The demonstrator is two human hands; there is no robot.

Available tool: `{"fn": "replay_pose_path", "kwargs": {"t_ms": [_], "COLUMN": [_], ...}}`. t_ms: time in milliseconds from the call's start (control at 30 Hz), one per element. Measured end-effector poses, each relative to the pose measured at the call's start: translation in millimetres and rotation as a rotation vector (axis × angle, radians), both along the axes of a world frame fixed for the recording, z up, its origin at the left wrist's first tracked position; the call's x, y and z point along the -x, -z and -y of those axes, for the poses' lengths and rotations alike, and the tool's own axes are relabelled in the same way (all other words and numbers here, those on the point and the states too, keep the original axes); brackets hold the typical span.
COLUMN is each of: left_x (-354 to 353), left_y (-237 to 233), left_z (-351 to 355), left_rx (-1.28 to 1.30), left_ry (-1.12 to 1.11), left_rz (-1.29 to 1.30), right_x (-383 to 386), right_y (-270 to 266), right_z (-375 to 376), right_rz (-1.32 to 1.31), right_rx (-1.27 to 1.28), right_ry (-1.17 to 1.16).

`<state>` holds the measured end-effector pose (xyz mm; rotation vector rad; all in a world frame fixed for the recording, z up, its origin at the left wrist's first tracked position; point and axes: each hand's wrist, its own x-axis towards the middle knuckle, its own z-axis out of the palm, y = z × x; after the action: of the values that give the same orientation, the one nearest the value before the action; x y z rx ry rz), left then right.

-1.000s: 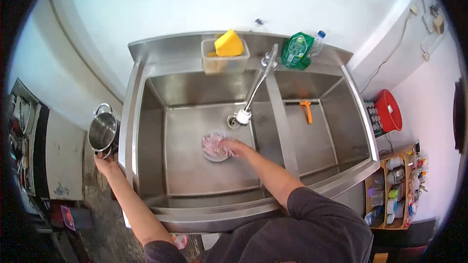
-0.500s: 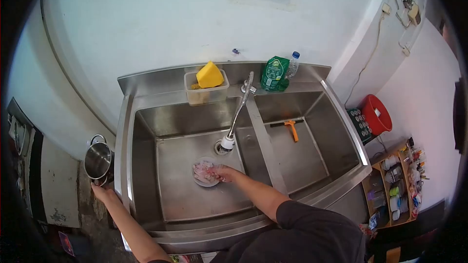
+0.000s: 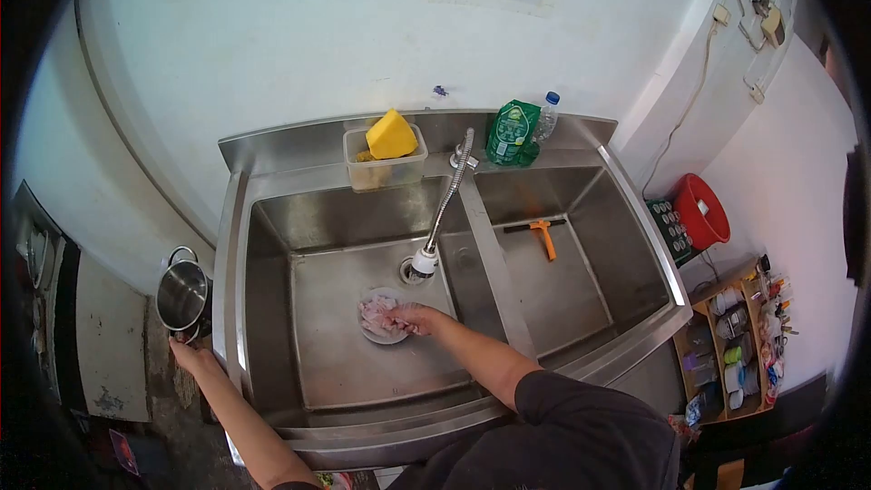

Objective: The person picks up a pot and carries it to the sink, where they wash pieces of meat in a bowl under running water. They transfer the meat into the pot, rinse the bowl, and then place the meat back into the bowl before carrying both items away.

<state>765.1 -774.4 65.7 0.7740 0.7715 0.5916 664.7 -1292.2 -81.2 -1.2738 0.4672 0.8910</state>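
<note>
In the left basin of the steel sink (image 3: 318,372), a round plate or shallow bowl (image 3: 390,340) holds pale pink pieces of raw meat (image 3: 374,316). My right hand (image 3: 414,318) reaches in from the right, its fingers closed on the meat and partly hidden by it. Outside the sink's left edge is an empty stainless-steel pot (image 3: 184,295) with loop handles. Its near handle is in the grip of my left hand (image 3: 189,353). The white spray head (image 3: 424,262) of the faucet hangs just above the plate, beside the drain.
A plastic tub (image 3: 367,177) with a yellow sponge (image 3: 392,134) stands on the back ledge. Farther right are a green pouch (image 3: 513,134) and a plastic bottle (image 3: 548,116). An orange squeegee (image 3: 544,238) lies in the right basin. A red basin (image 3: 703,210) and shelf (image 3: 730,354) stand right.
My right hand and its fingers have shifted slightly over the meat on the plate. My left hand stays at the pot's handle, and the pot has hardly moved.
</note>
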Motion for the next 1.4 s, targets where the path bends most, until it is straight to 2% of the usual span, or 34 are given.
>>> {"fn": "replay_pose_path", "kwargs": {"t_ms": [33,100,267,433,500,600,667,733,800,900,1033,1067,1267,1367,1400], "left_x": [-2.9,-5.6,-2.4,-4.5,2.1,2.1,1.0,1.9,3.3,5.1,4.9,4.8,-1.2,22.7,17.5], "left_y": [4.0,5.4,-1.7,6.9,-5.7,-7.9,-9.1,-7.9,-9.2,-17.4,-9.1,-7.4,7.4,-58.7,-54.0], "left_z": [-3.4,-6.3,0.3,-8.4,4.8,6.2,7.8,6.1,6.5,14.3,6.6,4.1,-7.1,50.4,45.9], "left_rx": [-0.003,0.016,0.039,0.020,0.013,0.035,0.043,0.011,0.018,0.031,0.037,0.033,0.005,0.028,0.046], "left_ry": [-0.002,-0.030,-0.016,-0.036,-0.007,-0.027,-0.030,-0.021,-0.001,-0.015,-0.039,-0.019,0.004,0.036,0.022], "left_rz": [-0.002,-0.005,-0.007,-0.012,-0.010,-0.026,-0.010,-0.012,0.022,0.025,0.020,0.024,0.040,-0.036,-0.046], "right_x": [1.7,5.0,4.1,1.0,2.8,11.7,14.4,11.2,2.6,1.2,3.9,7.1,2.6,6.4,2.5], "right_y": [1.7,4.0,-10.5,15.3,31.4,-4.5,-10.4,-0.5,19.6,7.2,-12.7,-20.4,-11.1,-14.1,-3.4], "right_z": [-0.7,1.8,-1.2,3.9,9.3,-2.0,0.2,4.2,10.6,1.5,-0.4,-3.8,1.5,2.7,4.0], "right_rz": [-0.002,0.085,0.021,0.056,0.005,0.019,0.034,0.053,-0.057,-0.024,-0.002,-0.009,-0.011,0.016,0.017], "right_rx": [-0.003,-0.205,-0.176,-0.169,-0.425,-0.315,-0.263,-0.212,-0.237,-0.118,-0.175,-0.121,-0.090,-0.158,-0.151], "right_ry": [-0.002,0.152,0.179,0.124,0.212,0.242,0.203,0.160,0.044,0.150,0.127,0.134,0.102,0.118,0.140]}}
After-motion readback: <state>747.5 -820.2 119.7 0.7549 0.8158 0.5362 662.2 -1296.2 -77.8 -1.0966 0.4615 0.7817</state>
